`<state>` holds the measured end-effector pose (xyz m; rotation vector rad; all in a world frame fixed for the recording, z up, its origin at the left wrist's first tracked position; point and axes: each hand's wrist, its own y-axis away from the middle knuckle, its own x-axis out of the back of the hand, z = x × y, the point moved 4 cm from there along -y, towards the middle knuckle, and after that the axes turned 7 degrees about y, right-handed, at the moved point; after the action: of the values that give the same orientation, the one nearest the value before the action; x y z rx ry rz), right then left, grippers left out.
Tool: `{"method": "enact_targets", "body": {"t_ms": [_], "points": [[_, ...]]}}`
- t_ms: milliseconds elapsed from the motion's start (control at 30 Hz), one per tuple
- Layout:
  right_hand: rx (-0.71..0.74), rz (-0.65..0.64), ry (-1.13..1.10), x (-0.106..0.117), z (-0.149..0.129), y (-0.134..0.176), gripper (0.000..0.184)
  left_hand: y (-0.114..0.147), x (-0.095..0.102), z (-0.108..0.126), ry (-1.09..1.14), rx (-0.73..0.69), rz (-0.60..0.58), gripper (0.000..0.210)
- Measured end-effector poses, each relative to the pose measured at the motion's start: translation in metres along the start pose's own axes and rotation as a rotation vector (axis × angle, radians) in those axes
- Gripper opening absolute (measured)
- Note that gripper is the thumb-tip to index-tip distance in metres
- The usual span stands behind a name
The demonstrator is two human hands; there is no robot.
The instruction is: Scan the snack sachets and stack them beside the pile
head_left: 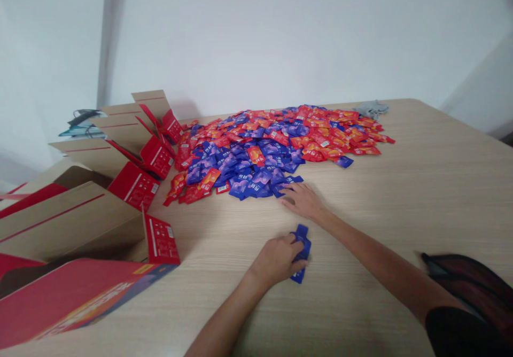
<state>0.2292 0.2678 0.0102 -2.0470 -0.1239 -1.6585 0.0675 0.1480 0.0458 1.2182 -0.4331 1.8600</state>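
Your left hand (279, 259) gripped at least one blue sachet (305, 248) on the table (380, 207). Your right hand (303, 200) touched the near edge of the sachet pile (269, 151); its grip was unclear.

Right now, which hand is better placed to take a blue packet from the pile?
Probably the right hand: it is at the near edge of the pile, by blue packets, while the left hand covers part of a blue packet apart from the pile.

The sachets (260, 179) look glossy, plastic and creased — the tabletop (420, 186) matt, wood-grained; the boxes (134, 186) seem cardboard, smooth-printed outside, matt inside.
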Motion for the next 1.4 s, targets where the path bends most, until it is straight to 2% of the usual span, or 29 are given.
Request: {"method": "enact_targets", "body": {"t_ms": [100,167,400,500,633,700,800,900,1033,1133,1167,1267,1400], "points": [[0.009,-0.012,-0.003,0.007,-0.002,0.005,0.046,0.002,-0.003,-0.001,0.032,-0.003,0.021,0.052],[0.011,-0.022,-0.01,0.012,0.0,0.013,0.044,0.002,-0.006,-0.001,0.026,-0.003,0.016,0.056],[-0.045,-0.053,-0.021,0.024,0.025,0.05,0.051,0.002,-0.006,0.004,0.009,0.027,-0.047,0.049],[-0.076,-0.052,-0.034,0.026,0.03,0.063,0.054,0.006,-0.005,0.004,0.032,0.058,-0.04,0.045],[-0.087,-0.051,-0.117,0.035,0.022,0.089,0.041,0.013,-0.01,-0.001,0.053,0.106,0.009,0.044],[-0.056,-0.092,-0.189,0.044,0.013,0.108,0.036,0.015,-0.015,-0.003,0.052,0.118,0.049,0.043],[-0.002,-0.209,-0.262,0.067,0.004,0.144,0.039,0.017,-0.023,-0.004,0.021,0.137,0.111,0.037],[-0.082,-0.236,-0.185,0.099,0.02,0.197,0.061,0.017,-0.029,-0.003,-0.027,0.166,0.153,0.03],[-0.516,-0.154,0.111,0.127,0.074,0.308,0.11,0.022,-0.033,-0.003,-0.026,0.135,0.224,0.036],[-0.713,-0.139,0.243,0.123,0.094,0.39,0.126,0.031,-0.036,-0.005,-0.026,0.074,0.303,0.048],[-0.725,-0.152,0.233,0.117,0.095,0.409,0.129,0.035,-0.037,-0.006,-0.03,0.05,0.328,0.053],[-0.768,-0.16,0.254,0.104,0.092,0.433,0.124,0.05,-0.042,-0.008,-0.041,-0.023,0.387,0.063],[-0.801,-0.108,0.239,0.105,0.088,0.421,0.117,0.068,-0.05,-0.004,-0.069,-0.063,0.423,0.068]]}}
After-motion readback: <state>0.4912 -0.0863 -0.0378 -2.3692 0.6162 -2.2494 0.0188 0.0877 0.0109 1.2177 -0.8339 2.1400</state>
